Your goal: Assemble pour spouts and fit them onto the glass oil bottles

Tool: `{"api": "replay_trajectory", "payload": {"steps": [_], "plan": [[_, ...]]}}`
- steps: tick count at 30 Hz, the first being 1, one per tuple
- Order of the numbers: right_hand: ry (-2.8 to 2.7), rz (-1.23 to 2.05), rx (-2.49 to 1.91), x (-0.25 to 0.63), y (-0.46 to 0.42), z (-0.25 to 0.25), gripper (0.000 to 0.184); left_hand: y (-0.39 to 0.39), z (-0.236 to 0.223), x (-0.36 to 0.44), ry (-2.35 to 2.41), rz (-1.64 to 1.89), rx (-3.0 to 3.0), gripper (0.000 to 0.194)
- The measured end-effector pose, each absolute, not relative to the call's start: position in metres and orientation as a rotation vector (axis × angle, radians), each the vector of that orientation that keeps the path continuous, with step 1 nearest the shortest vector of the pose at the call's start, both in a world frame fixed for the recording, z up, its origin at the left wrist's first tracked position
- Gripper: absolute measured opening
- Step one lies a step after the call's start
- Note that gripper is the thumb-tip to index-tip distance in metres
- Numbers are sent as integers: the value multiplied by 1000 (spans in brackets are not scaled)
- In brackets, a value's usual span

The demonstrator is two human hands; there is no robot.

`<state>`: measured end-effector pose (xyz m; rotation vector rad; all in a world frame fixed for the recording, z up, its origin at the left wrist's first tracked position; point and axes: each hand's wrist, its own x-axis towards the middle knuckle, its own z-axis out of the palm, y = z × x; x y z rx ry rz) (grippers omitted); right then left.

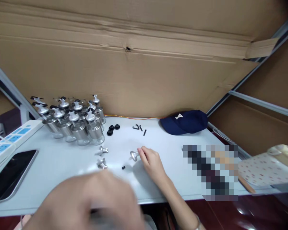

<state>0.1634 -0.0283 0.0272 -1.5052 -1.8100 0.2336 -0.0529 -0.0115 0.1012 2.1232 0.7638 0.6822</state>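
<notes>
My right hand (pixel 152 159) pinches a silver pour spout cap (pixel 133 156) by its narrow end, just above the white table. Below and left of it lies a small black piece (pixel 123 167). Close to the camera, my left hand (pixel 93 198) is raised and smeared by motion; its fingers cannot be made out. Two more silver spout caps, one (pixel 103 150) behind the other (pixel 102 163), lie on the table beyond my left hand. Three black round stoppers (pixel 113 129) sit farther back, and thin black clips (pixel 139 128) lie to their right.
Several glass bottles with steel sleeves and spouts (pixel 80 131) stand at the back left. A power strip (pixel 12 140) and a tablet (pixel 13 174) lie at the left. A navy cap (pixel 184 123) is at the back right, near a spotted pouch (pixel 261 169). Cardboard (pixel 134 83) walls the back.
</notes>
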Motion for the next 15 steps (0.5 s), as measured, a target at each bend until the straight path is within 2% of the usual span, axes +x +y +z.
{"api": "replay_trajectory", "payload": {"steps": [5,10,15], "plan": [[-1928,183,-1495,180,5,45,42,36,75,-18,718,747,2147,46],[-2010,185,-1475,184,31,37,42,48,32,-5,754,797,2215,32],[-2127,270,-1400,181,34,24,41,35,16,-4,729,736,2305,29]]}}
